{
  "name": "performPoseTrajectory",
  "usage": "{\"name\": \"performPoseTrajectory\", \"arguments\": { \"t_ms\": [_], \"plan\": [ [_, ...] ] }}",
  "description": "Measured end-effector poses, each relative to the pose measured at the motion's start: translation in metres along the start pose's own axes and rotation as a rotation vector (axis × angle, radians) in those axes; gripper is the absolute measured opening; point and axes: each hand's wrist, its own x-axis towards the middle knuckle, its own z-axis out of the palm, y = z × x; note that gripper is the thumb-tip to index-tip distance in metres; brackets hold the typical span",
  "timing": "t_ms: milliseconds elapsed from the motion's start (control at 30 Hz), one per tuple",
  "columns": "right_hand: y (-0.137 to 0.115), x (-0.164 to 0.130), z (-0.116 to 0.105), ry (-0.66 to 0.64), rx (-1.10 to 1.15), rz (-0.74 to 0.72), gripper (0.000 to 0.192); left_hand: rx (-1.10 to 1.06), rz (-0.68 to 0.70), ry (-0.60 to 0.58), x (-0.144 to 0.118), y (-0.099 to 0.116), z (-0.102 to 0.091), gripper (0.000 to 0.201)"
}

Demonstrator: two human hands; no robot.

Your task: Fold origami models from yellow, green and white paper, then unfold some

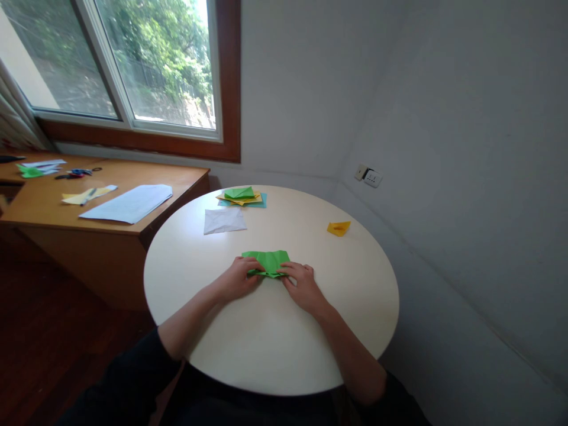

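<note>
Near the middle of the tabletop [266,349], the left hand [243,278] and right hand [303,285] hold the green paper [268,258] by its near corners, which they partly cover; its folds there are hard to make out. Beyond, in the stack [239,194], upper sheets mostly hide the blue sheet [264,201].

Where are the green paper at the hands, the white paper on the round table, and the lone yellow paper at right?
Green paper [271,260]: head view, middle of its upper panel.
White paper [225,221]: head view, middle of its face.
Yellow paper [339,228]: head view, middle of its folded body.
</note>
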Motion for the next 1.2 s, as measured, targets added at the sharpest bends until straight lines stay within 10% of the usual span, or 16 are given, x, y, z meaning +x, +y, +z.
{"name": "performPoseTrajectory", "arguments": {
  "t_ms": [667,1200],
  "plan": [
    [0.003,0.004,-0.002,0.295,0.090,-0.106,0.013,-0.192,-0.107,0.220,0.005,0.004,0.001,0.013],
    [-0.017,0.049,-0.042,0.231,0.585,0.127,0.028,-0.564,-0.221,0.262,0.059,0.008,-0.021,0.023]
  ]
}}
